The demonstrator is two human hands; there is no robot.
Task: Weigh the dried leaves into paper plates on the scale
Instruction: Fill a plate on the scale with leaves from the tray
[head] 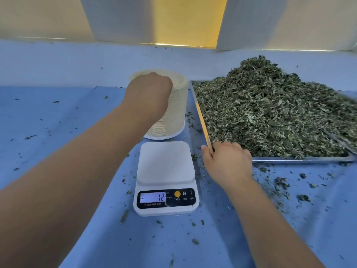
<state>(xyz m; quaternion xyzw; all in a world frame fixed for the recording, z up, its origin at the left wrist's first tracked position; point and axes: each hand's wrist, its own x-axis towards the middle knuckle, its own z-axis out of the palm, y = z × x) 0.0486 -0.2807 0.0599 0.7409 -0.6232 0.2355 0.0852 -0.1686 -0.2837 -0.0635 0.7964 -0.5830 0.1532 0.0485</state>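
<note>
right now my left hand rests on top of the tall stack of paper plates behind the scale; its fingers are hidden, so i cannot tell their grip. my right hand clasps the near left corner of the metal tray, fingers curled over the rim. dried leaves heap in that tray. the scale's platform is bare, display showing 12, on the blue surface.

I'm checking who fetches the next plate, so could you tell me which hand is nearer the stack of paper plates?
Left. The left hand rests on top of the stack of paper plates, while the right hand grips the near left corner of the metal tray.
</note>
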